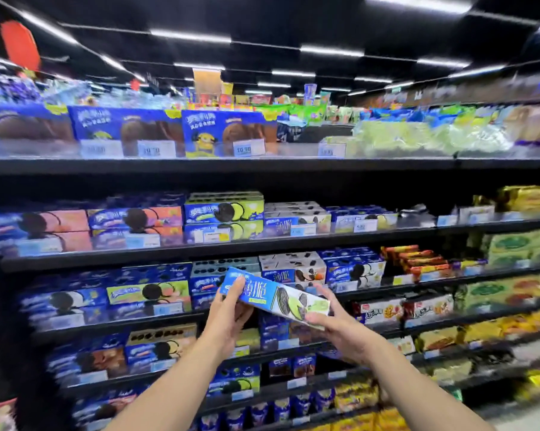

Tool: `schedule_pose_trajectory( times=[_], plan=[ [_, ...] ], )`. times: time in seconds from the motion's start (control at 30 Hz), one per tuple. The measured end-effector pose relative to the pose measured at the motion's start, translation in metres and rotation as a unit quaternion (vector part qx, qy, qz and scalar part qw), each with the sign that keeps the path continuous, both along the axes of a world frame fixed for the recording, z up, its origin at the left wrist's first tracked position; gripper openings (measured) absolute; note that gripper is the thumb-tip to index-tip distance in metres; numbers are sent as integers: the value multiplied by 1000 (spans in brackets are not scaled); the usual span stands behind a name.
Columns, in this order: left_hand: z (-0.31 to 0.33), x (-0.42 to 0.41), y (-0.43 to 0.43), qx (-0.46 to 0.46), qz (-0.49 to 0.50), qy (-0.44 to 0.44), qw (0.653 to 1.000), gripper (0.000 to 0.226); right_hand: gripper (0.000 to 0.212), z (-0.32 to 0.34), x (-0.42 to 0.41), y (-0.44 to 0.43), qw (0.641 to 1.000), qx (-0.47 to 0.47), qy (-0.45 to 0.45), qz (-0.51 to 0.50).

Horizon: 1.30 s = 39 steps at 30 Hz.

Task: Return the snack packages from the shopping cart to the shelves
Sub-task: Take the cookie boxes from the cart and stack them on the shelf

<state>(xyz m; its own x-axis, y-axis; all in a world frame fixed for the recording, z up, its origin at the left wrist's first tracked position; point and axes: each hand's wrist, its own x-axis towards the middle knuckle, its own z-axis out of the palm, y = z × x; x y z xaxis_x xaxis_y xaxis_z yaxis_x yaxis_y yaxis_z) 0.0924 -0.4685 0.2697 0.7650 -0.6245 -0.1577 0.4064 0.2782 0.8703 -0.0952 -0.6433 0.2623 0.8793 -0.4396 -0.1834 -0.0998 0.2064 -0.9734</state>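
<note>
Holding the cookie box (273, 294) at both ends, the left hand (228, 315) and right hand (332, 326) each grip it, tilted, before the shelves (200, 166). I'd level it first, then slide it in beside the slim boxes (288, 273) at 12 o'clock, label facing out, without knocking their neighbours

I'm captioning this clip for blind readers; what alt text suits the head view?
A person's left hand and right hand hold a long blue-and-green cardboard cookie box, tilted, before black supermarket shelves stacked with similar boxes. The left grips its blue end, the right its green end.
</note>
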Motion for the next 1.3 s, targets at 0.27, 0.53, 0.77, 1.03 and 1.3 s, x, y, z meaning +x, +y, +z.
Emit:
schedule_pose_trajectory(
  times=[0.27,0.53,0.77,1.03,1.3],
  plan=[
    [48,6,-50,-46,-71,-78,993,61,58,76,-9,-53,983,-168,-45,-63],
    [79,0,-127,59,65,-204,975,23,56,134,0,-148,925,-364,-63,-93],
    [99,-1,-191,202,161,-413,873,13,62,144,31,-222,878,-467,-68,-80],
    [92,14,-212,307,222,-491,785,34,55,166,74,-275,901,-430,-41,52],
    [94,29,-216,346,254,-553,714,38,94,162,131,-306,834,-531,27,148]
  ],
)
